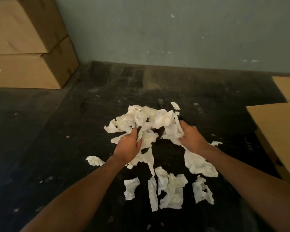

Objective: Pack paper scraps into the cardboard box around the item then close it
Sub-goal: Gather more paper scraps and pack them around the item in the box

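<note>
A heap of white torn paper scraps (146, 119) lies on the dark floor in the middle of the view. My left hand (128, 145) grips scraps at the heap's near left side. My right hand (191, 137) clutches scraps at its near right side. More loose scraps (171, 188) lie closer to me, below my hands. The cardboard box (278, 131) stands at the right edge with a flap raised; its inside and the item are hidden.
Two stacked closed cardboard boxes (28, 47) stand at the back left against a grey-green wall (174, 30). Another cardboard flap (288, 87) shows at the far right. A single scrap (95, 160) lies left of my left forearm. The floor is dark and scuffed.
</note>
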Motion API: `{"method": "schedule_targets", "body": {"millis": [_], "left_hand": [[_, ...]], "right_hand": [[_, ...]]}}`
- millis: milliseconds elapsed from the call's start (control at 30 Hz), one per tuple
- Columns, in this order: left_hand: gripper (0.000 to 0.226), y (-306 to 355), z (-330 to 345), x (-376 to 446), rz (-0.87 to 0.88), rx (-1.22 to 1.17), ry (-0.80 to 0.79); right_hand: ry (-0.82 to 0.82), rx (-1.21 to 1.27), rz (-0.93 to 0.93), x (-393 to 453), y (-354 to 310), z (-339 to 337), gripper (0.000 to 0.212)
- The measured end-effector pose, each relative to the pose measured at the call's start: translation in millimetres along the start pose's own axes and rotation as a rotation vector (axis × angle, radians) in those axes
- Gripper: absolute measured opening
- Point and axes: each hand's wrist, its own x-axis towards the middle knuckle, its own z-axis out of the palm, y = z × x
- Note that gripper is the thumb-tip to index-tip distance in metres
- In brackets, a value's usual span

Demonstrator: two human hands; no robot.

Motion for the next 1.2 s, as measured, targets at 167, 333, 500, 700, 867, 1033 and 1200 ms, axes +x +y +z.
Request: {"method": "schedule_targets", "body": {"millis": [167,333,500,700,867,1033,1200], "left_hand": [[0.039,21.3,-31.1,8.7,0.075,-0.017,0.075],[0.042,52.8,-56.3,18.7,0.152,0.000,0.120],[0.038,98.0,-71.9,25.6,0.234,-0.013,0.148],[0.035,176.3,-65.8,37.9,0.327,-0.065,0.163],[0.035,254.9,-40.7,51.3,0.390,-0.086,0.183],[0.027,352.6,9.1,66.9,0.408,-0.139,0.225],[0.033,449.2,80.3,79.6,0.379,-0.154,0.175]], "right_hand": [[0.157,0.077,0.035,-21.4,-14.1,-40.7,0.036],[0.291,0.053,0.094,-47.8,-19.6,-80.7,0.038],[0.401,0.004,0.129,-74.1,-13.4,-121.0,0.032],[0.464,-0.059,0.158,-104.7,16.0,-181.3,0.030],[0.550,-0.117,0.128,-119.8,65.7,-240.5,0.034],[0.568,-0.152,0.111,-132.7,145.9,-306.4,0.036],[0.501,-0.174,0.120,-149.2,242.0,-361.6,0.035]]}}
